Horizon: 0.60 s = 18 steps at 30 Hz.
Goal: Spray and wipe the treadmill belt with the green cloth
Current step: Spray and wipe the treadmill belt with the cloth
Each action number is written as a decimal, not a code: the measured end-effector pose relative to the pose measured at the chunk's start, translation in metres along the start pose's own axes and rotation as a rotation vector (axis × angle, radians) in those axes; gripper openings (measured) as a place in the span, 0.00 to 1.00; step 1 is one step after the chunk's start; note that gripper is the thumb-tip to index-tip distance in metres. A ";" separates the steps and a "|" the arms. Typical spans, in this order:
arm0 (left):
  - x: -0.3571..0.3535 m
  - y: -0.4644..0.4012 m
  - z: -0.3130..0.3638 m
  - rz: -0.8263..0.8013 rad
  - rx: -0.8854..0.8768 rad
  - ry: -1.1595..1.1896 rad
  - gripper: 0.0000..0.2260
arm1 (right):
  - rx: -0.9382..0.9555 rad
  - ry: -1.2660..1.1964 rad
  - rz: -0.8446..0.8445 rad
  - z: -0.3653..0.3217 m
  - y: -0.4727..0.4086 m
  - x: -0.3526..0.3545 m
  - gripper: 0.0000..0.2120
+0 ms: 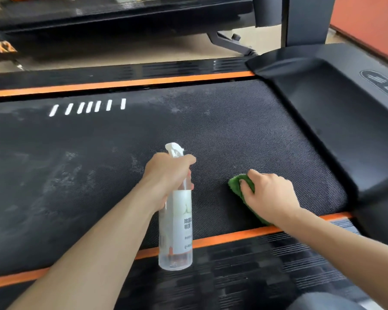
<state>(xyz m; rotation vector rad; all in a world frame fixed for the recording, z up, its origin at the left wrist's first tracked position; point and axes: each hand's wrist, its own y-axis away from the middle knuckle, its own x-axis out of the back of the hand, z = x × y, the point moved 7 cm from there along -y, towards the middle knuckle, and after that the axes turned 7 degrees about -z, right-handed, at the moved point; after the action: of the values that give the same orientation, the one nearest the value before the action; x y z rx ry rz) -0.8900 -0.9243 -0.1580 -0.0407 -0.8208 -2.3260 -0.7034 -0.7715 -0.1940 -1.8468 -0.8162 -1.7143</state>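
Note:
The black textured treadmill belt (233, 130) runs across the view, dusty and smeared grey on its left half. My left hand (168, 173) grips the neck of a clear spray bottle (176, 238) with a white label and white nozzle, held upright over the belt's near edge. My right hand (269, 195) presses flat on a folded green cloth (238, 184) lying on the belt near its right end. Most of the cloth is hidden under the hand and wrist.
Orange strips line the belt at the far side (121, 82) and near side (233, 237). The black motor cover (336, 121) rises at the right. A ribbed side rail (255, 265) lies nearest me. A second treadmill (121, 16) stands behind.

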 end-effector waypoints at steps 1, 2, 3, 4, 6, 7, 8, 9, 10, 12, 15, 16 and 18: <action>0.006 0.002 -0.003 0.010 0.008 -0.014 0.12 | 0.003 -0.006 -0.002 0.000 -0.004 0.002 0.13; 0.013 0.004 -0.006 0.022 0.019 -0.018 0.12 | 0.009 -0.009 0.011 -0.002 -0.012 0.004 0.13; 0.021 0.007 -0.010 0.034 0.031 -0.013 0.13 | 0.014 -0.002 0.026 -0.004 -0.022 0.005 0.13; 0.030 0.010 -0.014 0.053 0.043 -0.002 0.12 | 0.015 0.011 0.039 -0.008 -0.035 0.006 0.13; 0.048 0.016 -0.017 0.095 0.047 -0.007 0.11 | -0.039 0.006 0.058 -0.014 -0.067 0.006 0.14; 0.056 0.020 -0.019 0.116 0.042 -0.016 0.11 | -0.097 -0.023 0.056 -0.017 -0.084 0.007 0.14; 0.061 0.023 -0.021 0.129 0.040 -0.017 0.11 | -0.165 -0.065 0.047 -0.021 -0.099 0.006 0.14; 0.067 0.028 -0.024 0.137 0.045 -0.010 0.11 | -0.214 -0.113 0.032 -0.032 -0.111 0.004 0.13; 0.071 0.033 -0.029 0.140 0.055 0.003 0.12 | -0.222 -0.150 0.014 -0.051 -0.119 0.001 0.12; 0.075 0.043 -0.036 0.129 0.071 0.032 0.11 | -0.092 -0.169 -0.061 -0.115 -0.113 -0.010 0.12; 0.087 0.058 -0.040 0.198 0.047 0.083 0.10 | 0.381 -0.090 -0.260 -0.231 -0.047 -0.028 0.09; 0.092 0.061 -0.041 0.232 0.043 0.085 0.10 | 0.514 -0.044 -0.282 -0.252 -0.023 -0.029 0.09; 0.099 0.067 -0.046 0.259 0.059 0.095 0.10 | 0.647 0.000 -0.196 -0.257 -0.010 -0.025 0.08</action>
<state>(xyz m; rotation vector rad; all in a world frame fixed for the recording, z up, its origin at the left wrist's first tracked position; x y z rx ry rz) -0.9192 -1.0467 -0.1347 -0.0104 -0.7867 -2.0438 -0.8919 -0.9485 -0.1950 -1.3547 -1.3914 -1.3272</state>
